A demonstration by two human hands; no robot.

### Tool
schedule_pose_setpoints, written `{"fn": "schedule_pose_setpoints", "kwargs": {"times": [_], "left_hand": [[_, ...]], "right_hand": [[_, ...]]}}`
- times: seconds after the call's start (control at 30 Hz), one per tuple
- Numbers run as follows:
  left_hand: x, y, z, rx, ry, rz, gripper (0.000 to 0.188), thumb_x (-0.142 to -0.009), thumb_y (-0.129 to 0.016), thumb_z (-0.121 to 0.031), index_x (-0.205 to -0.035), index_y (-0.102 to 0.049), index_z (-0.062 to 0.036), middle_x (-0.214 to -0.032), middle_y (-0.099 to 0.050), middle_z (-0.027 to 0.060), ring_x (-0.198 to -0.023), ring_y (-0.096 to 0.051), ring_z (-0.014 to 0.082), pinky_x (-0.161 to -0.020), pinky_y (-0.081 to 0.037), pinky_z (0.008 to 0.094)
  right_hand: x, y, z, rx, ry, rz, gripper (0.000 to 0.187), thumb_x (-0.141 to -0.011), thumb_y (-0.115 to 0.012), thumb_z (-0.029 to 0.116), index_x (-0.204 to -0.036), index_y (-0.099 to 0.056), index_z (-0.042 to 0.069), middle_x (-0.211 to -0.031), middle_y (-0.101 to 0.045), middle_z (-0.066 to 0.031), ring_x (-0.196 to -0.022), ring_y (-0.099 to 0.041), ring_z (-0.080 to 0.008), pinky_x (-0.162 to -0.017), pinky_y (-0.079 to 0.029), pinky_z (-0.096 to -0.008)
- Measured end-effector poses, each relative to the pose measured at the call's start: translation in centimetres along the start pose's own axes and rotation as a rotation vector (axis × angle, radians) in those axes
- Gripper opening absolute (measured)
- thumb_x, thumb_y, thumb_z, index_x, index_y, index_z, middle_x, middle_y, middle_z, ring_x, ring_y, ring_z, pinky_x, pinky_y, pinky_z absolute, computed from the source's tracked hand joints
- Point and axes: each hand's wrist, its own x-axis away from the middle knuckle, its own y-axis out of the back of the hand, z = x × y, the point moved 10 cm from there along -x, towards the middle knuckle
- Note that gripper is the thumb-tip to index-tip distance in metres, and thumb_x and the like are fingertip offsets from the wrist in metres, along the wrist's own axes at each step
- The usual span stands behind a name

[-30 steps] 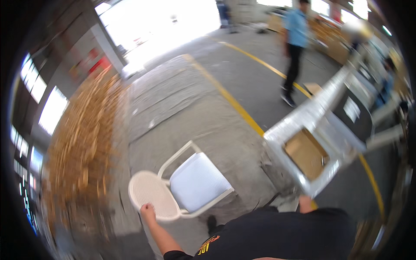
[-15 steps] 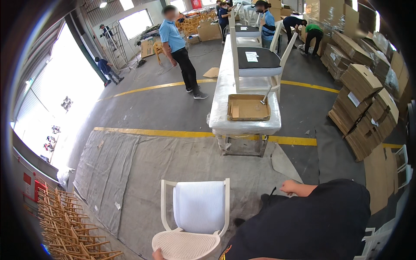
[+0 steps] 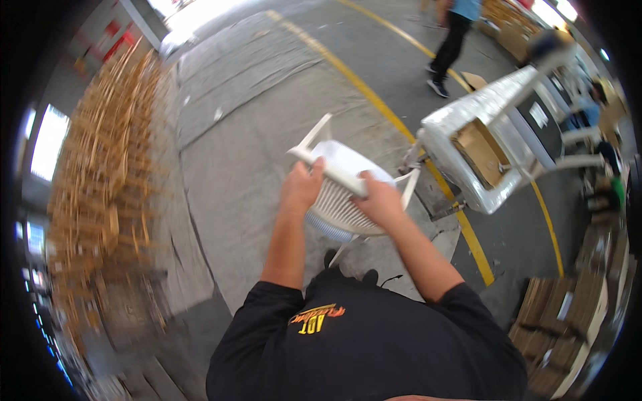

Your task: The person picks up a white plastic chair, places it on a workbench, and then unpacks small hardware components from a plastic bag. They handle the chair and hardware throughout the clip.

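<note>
A cream-white armchair [image 3: 338, 207] with a slatted or woven back and a pale blue-striped seat is in front of me, its back toward my body. My left hand [image 3: 304, 184] grips the top of the backrest near its left end, thumb over the rail. Farther right along the same rail, my right hand [image 3: 380, 200] is closed on it, thumb on top. Part of the seat [image 3: 351, 160] shows past the backrest. The chair's lower legs are mostly hidden beneath it.
Stacked wooden frames [image 3: 110, 194] rise at the left. On the right stands a plastic-wrapped table [image 3: 445, 120] bearing a shallow cardboard box [image 3: 478, 150] and upturned chairs. Flattened cartons [image 3: 548, 321] lie lower right. A person in dark trousers [image 3: 451, 40] stands beyond. Grey cloth [image 3: 234, 154] covers the floor.
My view has swung to the left. Both hands now hold the chair's top rail; before, the right hand was away from it and the left touched the backrest edge.
</note>
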Motion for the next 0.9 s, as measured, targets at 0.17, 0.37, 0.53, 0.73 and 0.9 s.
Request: {"fn": "schedule_pose_setpoints", "kwargs": {"times": [0.17,0.37,0.53,0.73,0.9], "left_hand": [[2.1,-3.2,18.0,0.809,0.317,-0.035,0.048,-0.101,-0.051,-0.045,-0.116,-0.064,-0.0016,-0.084,-0.071,0.0099,-0.072,-0.068,0.0201,-0.056,-0.052,0.0311],[6.1,-11.6,35.6,0.971,1.205,-0.108,0.083,-0.095,-0.042,-0.067,-0.145,-0.044,-0.0014,-0.137,-0.054,0.0203,-0.118,-0.057,0.0354,-0.093,-0.047,0.0564],[2.9,-18.4,36.5,1.419,1.359,-0.105,0.101,-0.086,-0.04,-0.078,-0.154,-0.031,-0.0045,-0.156,-0.037,0.0188,-0.14,-0.04,0.0395,-0.112,-0.033,0.0568],[-4.8,-16.7,34.5,1.707,1.073,-0.338,0.075,-0.088,-0.048,-0.054,-0.143,-0.044,-0.0051,-0.144,-0.05,0.0182,-0.128,-0.052,0.039,-0.104,-0.044,0.0531],[-8.8,-10.2,31.6,1.593,0.836,-0.519,0.06,-0.084,-0.064,-0.045,-0.125,-0.056,-0.0019,-0.124,-0.061,0.0145,-0.111,-0.06,0.0321,-0.093,-0.048,0.0484]], "right_hand": [[4.4,3.8,-1.8,-0.045,0.122,-0.169,0.042,-0.078,-0.081,0.03,-0.109,-0.063,0.008,-0.09,-0.072,-0.0175,-0.086,-0.07,-0.0376,-0.073,-0.054,-0.0443],[10.8,3.1,-5.2,-0.049,-0.055,-0.119,0.036,-0.074,-0.085,0.016,-0.103,-0.066,0.005,-0.093,-0.072,-0.015,-0.083,-0.072,-0.0276,-0.073,-0.054,-0.0343],[12.4,1.7,-5.3,-0.033,-0.135,-0.049,0.04,-0.067,-0.083,0.006,-0.104,-0.069,0.006,-0.098,-0.074,-0.0105,-0.09,-0.073,-0.0231,-0.08,-0.056,-0.0323],[8.2,2.4,-3.3,0.066,-0.086,-0.067,0.045,-0.063,-0.085,0.01,-0.106,-0.069,0.008,-0.099,-0.072,-0.0124,-0.09,-0.071,-0.0309,-0.079,-0.056,-0.0361],[8.9,9.4,-6.9,-0.069,-0.424,-0.262,0.037,-0.072,-0.083,0.016,-0.102,-0.066,0.001,-0.091,-0.071,-0.0129,-0.084,-0.069,-0.0188,-0.078,-0.054,-0.0327]]}}
